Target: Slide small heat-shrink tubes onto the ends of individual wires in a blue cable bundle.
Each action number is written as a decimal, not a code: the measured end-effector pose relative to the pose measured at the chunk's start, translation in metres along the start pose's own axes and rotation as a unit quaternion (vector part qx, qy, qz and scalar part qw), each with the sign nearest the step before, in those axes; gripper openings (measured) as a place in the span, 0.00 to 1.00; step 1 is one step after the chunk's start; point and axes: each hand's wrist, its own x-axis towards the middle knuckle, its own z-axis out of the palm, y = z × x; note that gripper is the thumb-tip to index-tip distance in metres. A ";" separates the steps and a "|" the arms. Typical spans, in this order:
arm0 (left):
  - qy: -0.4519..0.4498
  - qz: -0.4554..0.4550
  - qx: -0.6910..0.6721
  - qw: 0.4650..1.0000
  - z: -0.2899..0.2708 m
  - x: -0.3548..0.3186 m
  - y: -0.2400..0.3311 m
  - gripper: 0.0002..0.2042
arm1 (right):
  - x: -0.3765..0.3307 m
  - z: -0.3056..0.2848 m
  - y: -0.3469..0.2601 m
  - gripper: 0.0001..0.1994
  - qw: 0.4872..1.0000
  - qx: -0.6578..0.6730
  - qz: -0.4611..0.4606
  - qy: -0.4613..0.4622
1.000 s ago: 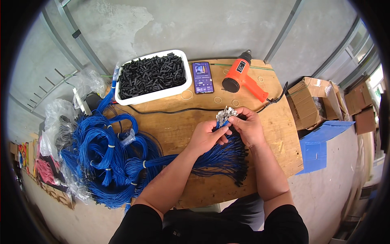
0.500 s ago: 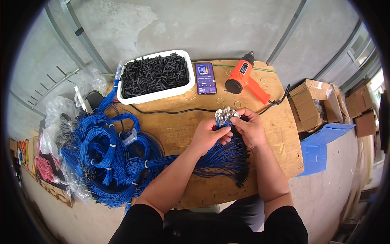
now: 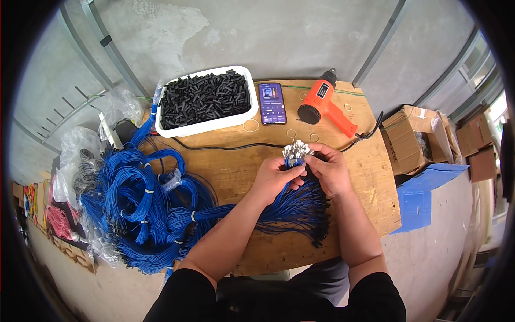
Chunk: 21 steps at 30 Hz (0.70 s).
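Note:
Both my hands hold one bundle of blue wires [image 3: 292, 206] upright over the wooden table [image 3: 236, 166]. My left hand [image 3: 273, 180] wraps the bundle from the left, and my right hand [image 3: 330, 169] grips it from the right. The silver metal terminals [image 3: 296, 150] at the wire tips fan out above my fingers. The bundle's lower ends, capped in black sleeves [image 3: 321, 225], trail toward the table's front edge.
A white tray of black tube pieces [image 3: 206, 96] stands at the back, with a phone [image 3: 272, 103] and an orange heat gun [image 3: 322, 102] beside it. Large coils of blue wire [image 3: 139, 204] cover the left side. Cardboard boxes [image 3: 416, 139] sit at the right.
The view has shifted slightly. Both hands stay closed on the wire bundle, with the terminal tips raised a little higher.

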 end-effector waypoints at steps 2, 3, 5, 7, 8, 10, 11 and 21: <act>0.008 0.014 -0.009 1.000 -0.001 0.001 -0.001 0.11 | 0.000 0.001 0.000 0.14 1.000 0.000 -0.017 -0.003; 0.007 0.013 -0.009 1.000 -0.001 0.001 -0.001 0.11 | 0.000 0.001 0.000 0.13 0.999 0.000 -0.034 -0.005; 0.018 0.006 -0.004 1.000 -0.001 0.001 0.000 0.11 | 0.000 -0.001 -0.004 0.13 1.000 0.024 -0.017 -0.007; 0.018 0.004 -0.004 1.000 -0.001 0.000 0.002 0.11 | 0.001 -0.004 -0.007 0.13 0.999 0.048 0.000 -0.008; 0.019 0.003 -0.005 1.000 -0.001 0.000 0.002 0.12 | 0.003 -0.005 -0.007 0.12 0.999 0.049 0.013 0.002; 0.013 0.005 -0.009 1.000 -0.001 0.000 0.002 0.11 | 0.004 -0.009 -0.006 0.12 0.998 0.051 0.025 0.013; 0.009 0.007 -0.014 1.000 -0.001 0.000 0.001 0.11 | 0.004 -0.010 -0.005 0.10 0.997 0.061 0.041 0.003; 0.020 -0.006 0.066 0.998 0.003 -0.002 0.006 0.10 | 0.001 -0.004 -0.005 0.04 0.998 0.054 0.016 -0.005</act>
